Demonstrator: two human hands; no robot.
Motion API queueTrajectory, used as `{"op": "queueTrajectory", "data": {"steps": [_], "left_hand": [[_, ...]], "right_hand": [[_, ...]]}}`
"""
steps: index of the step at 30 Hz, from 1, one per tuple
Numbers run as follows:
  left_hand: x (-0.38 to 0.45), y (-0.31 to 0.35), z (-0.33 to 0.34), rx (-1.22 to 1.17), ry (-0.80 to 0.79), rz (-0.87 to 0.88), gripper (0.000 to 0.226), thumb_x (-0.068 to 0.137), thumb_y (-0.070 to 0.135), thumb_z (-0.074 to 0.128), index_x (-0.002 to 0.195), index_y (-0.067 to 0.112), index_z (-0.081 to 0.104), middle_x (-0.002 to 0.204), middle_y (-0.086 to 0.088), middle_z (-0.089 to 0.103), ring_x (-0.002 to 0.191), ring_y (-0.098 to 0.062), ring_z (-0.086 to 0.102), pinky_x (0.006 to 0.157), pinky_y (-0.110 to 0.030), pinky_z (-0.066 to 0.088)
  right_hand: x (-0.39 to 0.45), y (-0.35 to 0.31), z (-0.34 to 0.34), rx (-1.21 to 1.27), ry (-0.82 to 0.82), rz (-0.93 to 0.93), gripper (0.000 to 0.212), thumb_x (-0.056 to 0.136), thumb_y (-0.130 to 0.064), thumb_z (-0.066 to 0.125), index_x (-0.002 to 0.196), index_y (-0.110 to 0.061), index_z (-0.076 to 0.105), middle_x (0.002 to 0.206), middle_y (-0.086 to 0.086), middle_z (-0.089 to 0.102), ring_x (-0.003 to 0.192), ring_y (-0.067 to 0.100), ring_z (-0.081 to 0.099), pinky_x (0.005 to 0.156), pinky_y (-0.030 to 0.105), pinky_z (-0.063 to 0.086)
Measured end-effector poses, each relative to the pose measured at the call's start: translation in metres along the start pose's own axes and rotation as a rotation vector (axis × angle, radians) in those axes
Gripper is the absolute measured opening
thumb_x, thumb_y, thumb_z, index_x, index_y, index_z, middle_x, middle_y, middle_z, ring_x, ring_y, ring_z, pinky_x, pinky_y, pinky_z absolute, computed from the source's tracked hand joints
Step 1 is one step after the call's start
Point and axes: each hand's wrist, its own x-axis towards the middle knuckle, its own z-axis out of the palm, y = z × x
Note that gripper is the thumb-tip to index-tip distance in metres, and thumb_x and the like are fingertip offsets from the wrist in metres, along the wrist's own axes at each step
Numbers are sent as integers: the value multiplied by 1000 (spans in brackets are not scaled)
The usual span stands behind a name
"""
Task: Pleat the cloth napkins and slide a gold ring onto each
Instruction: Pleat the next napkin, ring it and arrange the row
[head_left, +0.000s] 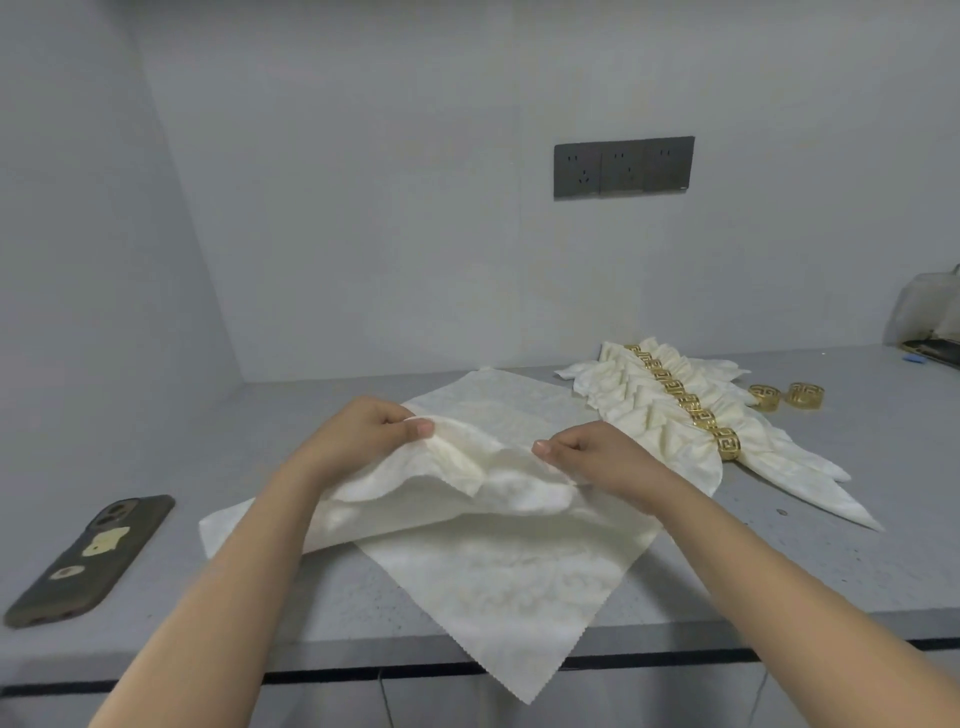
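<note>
- On the grey counter a cream napkin lies spread like a diamond, and its near corner hangs over the front edge
- Both hands work on the middle of this napkin, where the cloth is gathered into raised folds
- The left hand pinches the folds between thumb and curled fingers, at the left end of the gathered part
- The right hand pinches the same folds at the right end; the two hands are near but not touching each other
- Behind and to the right lies a row of finished napkins, overlapping, each one with a gold ring around its middle
- Two loose rings stand on the counter just beside this row, at its right
- A phone lies face down at the left, well apart from the cloth
- A dark socket panel is on the back wall
</note>
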Motion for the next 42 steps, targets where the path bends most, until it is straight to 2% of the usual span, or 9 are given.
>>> {"op": "queueTrajectory", "data": {"steps": [5, 11, 15, 18, 23, 28, 31, 35, 42], "left_hand": [[7, -6, -23, -29, -130, -62, 72, 67, 62, 70, 77, -8, 56, 69, -5, 47, 62, -18, 40, 64, -29, 32], [35, -19, 1, 195, -122, -86, 51, 85, 46, 65, 59, 17, 32, 52, 5, 26, 45, -12, 24, 48, -26, 18], [65, -41, 22, 113, -53, -118, 52, 85, 39, 68, 57, 16, 30, 52, 4, 26, 45, -12, 25, 50, -26, 20], [93, -49, 39, 16, -4, -110, 60, 85, 35, 69, 51, 21, 22, 48, 7, 19, 44, -13, 20, 52, -28, 18], [129, -48, 62, -35, 102, -121, 51, 86, 37, 68, 52, 18, 34, 52, 6, 33, 49, -14, 33, 58, -27, 30], [145, -50, 84, 1, 67, -155, 36, 93, 54, 47, 108, 25, 62, 109, 5, 60, 107, -18, 55, 94, -34, 42], [143, -56, 96, 112, -57, -146, 50, 95, 59, 35, 135, 31, 47, 140, 1, 47, 129, -19, 43, 112, -42, 27], [115, -57, 111, 382, -58, -96, 60, 96, 59, 23, 148, 29, 29, 158, -5, 17, 146, -20, 9, 117, -41, 1], [74, -73, 138, 627, -199, -167, 78, 88, 71, 12, 150, 31, -11, 157, -9, -21, 144, -26, -20, 116, -47, -12]], "right_hand": [[13, -3, -11, 103, -179, 117, 63, 78, -58, 66, 58, -21, 19, 59, -7, 17, 62, 21, 10, 64, 35, 7], [33, 10, -19, -146, -132, 306, 56, 83, -60, 58, 51, -23, 30, 54, -6, 28, 51, 14, 28, 56, 29, 21], [33, 37, -24, -24, -201, 443, 65, 80, -74, 46, 105, -17, 65, 107, -7, 58, 105, 18, 55, 88, 30, 41], [34, 53, -30, -9, -73, 366, 44, 88, -53, 56, 70, -13, 49, 63, -3, 44, 58, 12, 42, 56, 24, 30], [53, 76, -39, -75, 226, 417, 53, 90, -28, 62, 51, -20, 26, 44, -8, 23, 36, 7, 22, 41, 19, 18], [61, 95, -27, -227, 303, 455, 54, 91, -26, 59, 49, -20, 25, 40, -10, 22, 34, 8, 24, 39, 19, 20], [51, 104, -19, -209, 320, 407, 43, 95, -33, 53, 56, -20, 42, 52, -9, 40, 49, 6, 39, 46, 17, 25], [24, 97, -10, -91, 376, 350, 26, 97, -39, 44, 116, -26, 57, 97, -8, 59, 84, 4, 52, 63, 9, 33], [-28, 96, 2, -136, 434, 257, 39, 97, -35, 45, 134, -28, 37, 66, -8, 52, 60, 3, 51, 55, 19, 34]]}}
